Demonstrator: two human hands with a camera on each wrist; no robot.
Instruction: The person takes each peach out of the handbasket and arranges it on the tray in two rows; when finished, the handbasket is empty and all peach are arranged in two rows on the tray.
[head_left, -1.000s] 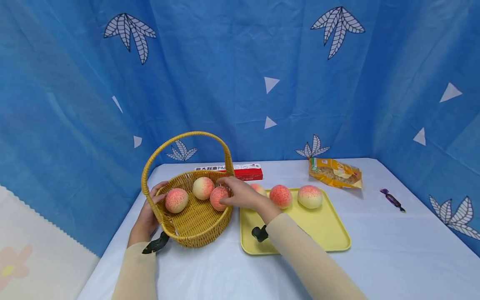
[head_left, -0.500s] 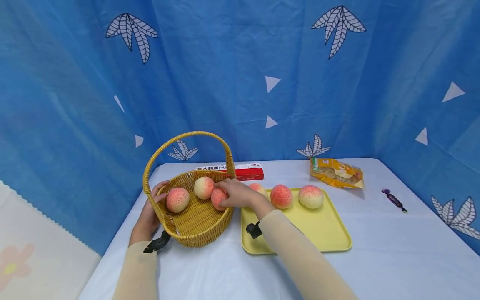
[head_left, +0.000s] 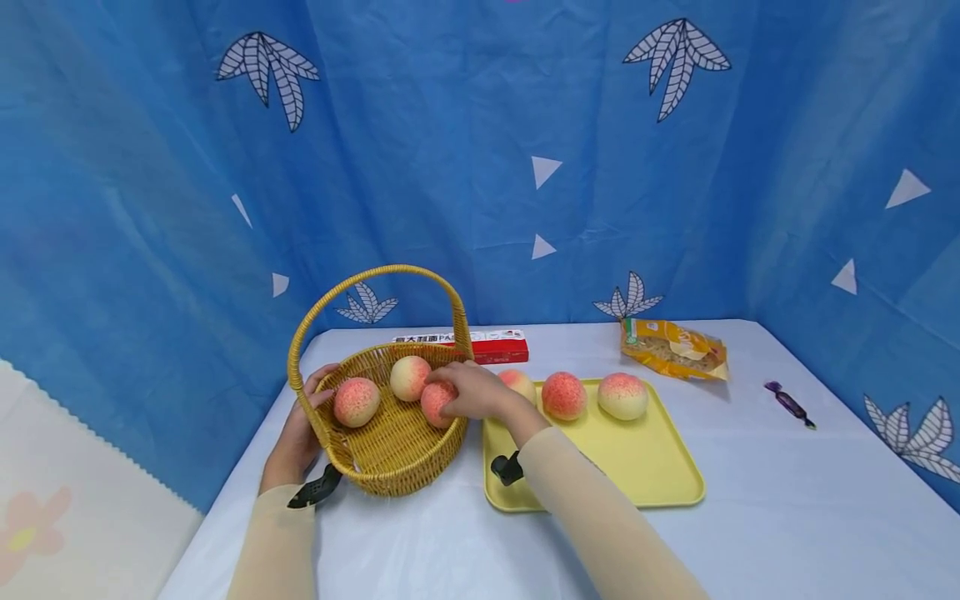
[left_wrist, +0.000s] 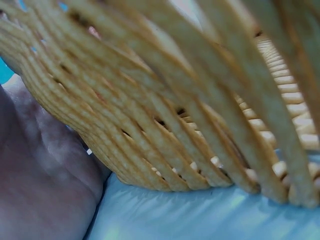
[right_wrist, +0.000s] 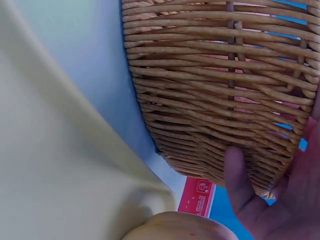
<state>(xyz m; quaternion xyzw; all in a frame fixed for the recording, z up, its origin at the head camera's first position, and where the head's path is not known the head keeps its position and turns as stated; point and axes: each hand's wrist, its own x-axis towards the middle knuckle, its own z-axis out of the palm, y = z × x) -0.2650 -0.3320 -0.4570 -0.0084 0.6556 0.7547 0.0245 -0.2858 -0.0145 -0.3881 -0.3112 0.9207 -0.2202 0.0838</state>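
With our left hand (head_left: 295, 437) we are gripping a round golden wicker basket (head_left: 386, 450), which is standing left of a rectangular yellow tray (head_left: 648, 467). Our right hand (head_left: 483, 392) is clamping its right wall, fingers curling inside beside a round pink-red peach (head_left: 434, 407); whether they are pinching it, we cannot tell.

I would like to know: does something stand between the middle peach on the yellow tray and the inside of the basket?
Yes: in the head view, the leftmost peach on the tray, the right hand and the right wall of the basket stand between. The handle arches above.
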